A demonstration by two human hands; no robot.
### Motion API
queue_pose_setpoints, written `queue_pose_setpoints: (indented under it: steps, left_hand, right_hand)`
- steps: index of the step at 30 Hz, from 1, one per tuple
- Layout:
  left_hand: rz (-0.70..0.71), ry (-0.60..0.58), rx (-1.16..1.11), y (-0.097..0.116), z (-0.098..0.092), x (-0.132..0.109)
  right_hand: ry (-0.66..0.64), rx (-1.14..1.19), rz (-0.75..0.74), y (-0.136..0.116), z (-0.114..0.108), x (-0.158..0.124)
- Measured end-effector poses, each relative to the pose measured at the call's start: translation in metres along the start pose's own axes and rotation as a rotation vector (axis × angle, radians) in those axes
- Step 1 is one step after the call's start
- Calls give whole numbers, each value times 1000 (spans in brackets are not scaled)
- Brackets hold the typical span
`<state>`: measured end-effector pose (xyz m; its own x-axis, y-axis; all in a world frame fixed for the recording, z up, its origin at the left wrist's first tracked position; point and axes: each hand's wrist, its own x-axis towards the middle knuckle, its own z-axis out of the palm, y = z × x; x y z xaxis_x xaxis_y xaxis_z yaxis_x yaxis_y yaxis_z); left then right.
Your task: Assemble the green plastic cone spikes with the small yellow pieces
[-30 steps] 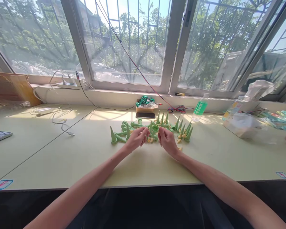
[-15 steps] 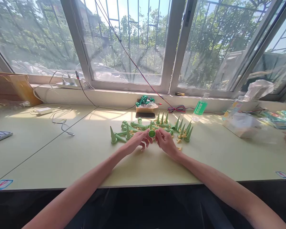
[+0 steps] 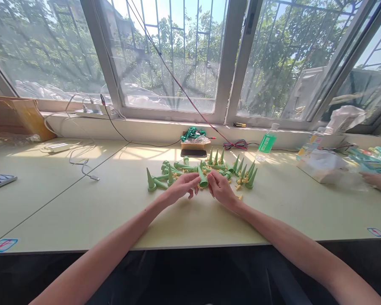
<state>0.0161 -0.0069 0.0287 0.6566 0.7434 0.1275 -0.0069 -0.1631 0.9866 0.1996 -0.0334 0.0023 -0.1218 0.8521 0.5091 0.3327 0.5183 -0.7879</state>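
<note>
A hollow green plastic cone spike (image 3: 202, 178) is between my hands over the table, its point up and its wide open end tilted down toward me. My left hand (image 3: 184, 186) pinches it from the left with thumb and forefinger, the other fingers curled loosely below. My right hand (image 3: 221, 188) is closed, fingertips pressed together at the cone's right rim; whatever they hold is hidden. Behind the hands lies a heap of similar green cones (image 3: 187, 167). Several others stand upright at the right (image 3: 250, 178), with small yellow pieces (image 3: 238, 187) scattered among them.
At the back sit a small box (image 3: 195, 146) of green strips and a dark phone (image 3: 193, 153). A bottle (image 3: 267, 142) leans by the wall, near a coiled cable (image 3: 236, 145). White cables (image 3: 82, 163) lie left. Another person's hand (image 3: 379, 181) is at the right edge.
The cone's open end has turned from facing me to tilting downward, so its side now shows. The other person's hand at the right has reached further in.
</note>
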Motion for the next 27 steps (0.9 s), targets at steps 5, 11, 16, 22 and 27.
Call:
queue_pose_setpoints:
  steps: [5, 11, 16, 22, 27]
  left_hand:
    - [62, 0, 126, -2, 2, -1]
    - [132, 37, 345, -9, 0, 0]
    - [203, 87, 431, -14, 0, 2]
    - [199, 209, 435, -18, 0, 6]
    - [118, 250, 371, -16, -1, 6]
  right_hand:
    - [4, -33, 17, 3, 0, 2]
    - [42, -65, 35, 5, 1, 3]
    - [75, -102, 36, 3, 2, 4]
    - [137, -104, 48, 3, 1, 5]
    - [149, -76, 59, 5, 0, 4]
